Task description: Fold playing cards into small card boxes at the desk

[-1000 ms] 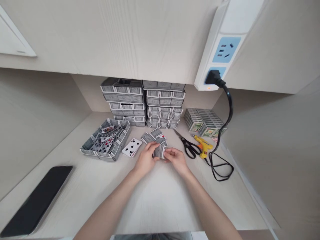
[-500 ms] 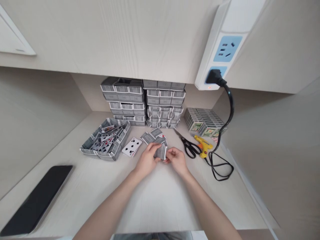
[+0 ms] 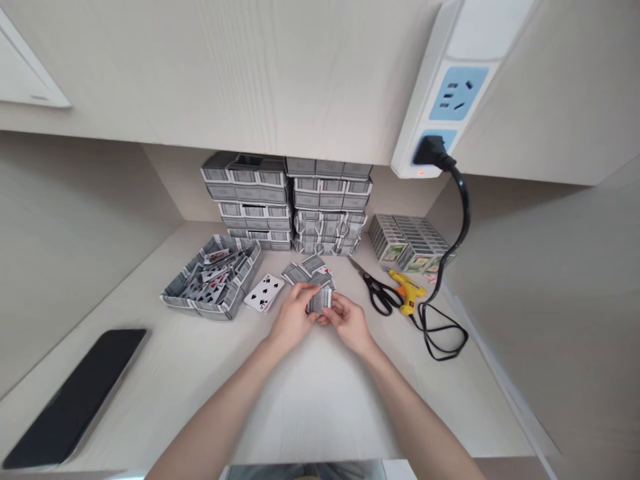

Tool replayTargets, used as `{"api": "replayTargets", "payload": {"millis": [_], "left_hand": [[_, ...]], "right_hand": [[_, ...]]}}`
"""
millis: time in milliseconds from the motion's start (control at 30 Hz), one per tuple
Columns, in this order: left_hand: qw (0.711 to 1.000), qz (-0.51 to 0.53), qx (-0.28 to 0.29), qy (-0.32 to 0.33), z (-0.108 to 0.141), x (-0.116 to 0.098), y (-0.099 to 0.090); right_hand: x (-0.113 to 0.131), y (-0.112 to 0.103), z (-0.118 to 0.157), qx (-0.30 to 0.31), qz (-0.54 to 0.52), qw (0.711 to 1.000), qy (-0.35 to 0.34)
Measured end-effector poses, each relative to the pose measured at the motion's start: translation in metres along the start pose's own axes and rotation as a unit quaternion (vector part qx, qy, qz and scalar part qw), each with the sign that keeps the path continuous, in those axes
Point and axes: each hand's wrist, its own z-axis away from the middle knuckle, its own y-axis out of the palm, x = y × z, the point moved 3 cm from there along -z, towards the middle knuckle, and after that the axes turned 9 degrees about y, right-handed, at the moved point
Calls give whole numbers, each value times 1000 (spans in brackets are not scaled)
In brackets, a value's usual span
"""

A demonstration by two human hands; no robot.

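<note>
Between my hands is a grey-backed playing card (image 3: 319, 300), its patterned back toward me; whether it is one card or several together I cannot tell. My left hand (image 3: 294, 315) grips its left side, thumb low and fingers over the top. On the right side my right hand (image 3: 349, 321) pinches it, with the thumb across the front. Just beyond lies a loose pile of playing cards (image 3: 313, 265), mostly backs up. Left of my left hand rests a small stack of cards (image 3: 265, 293) with a five of spades on top.
At the left stands a tray made of folded cards (image 3: 227, 310) with loose cards inside. Stacked card-built boxes (image 3: 330, 200) fill the back. Scissors (image 3: 383, 293), a yellow glue gun (image 3: 409, 293) with its black cord, and card packs (image 3: 405, 243) lie right. A black phone-like slab (image 3: 75, 400) lies front left.
My right thumb has moved left onto the card's front, and the right hand sits closer around its edge. The left hand keeps its hold almost unchanged.
</note>
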Motion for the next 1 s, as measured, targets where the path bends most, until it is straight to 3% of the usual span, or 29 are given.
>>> {"api": "replayTargets", "payload": {"millis": [667,867,1000], "left_hand": [[999,15,42,1,0,4,7],[998,-54,-35,-17,-2,12,1],[992,-75,-97,-39,-4,23,-4]], "right_hand": [[8,-6,-1,1,-6,1000,6],[11,-6,-3,-85,-45,995,4],[14,-12,-2,-102,-40,994,12]]}}
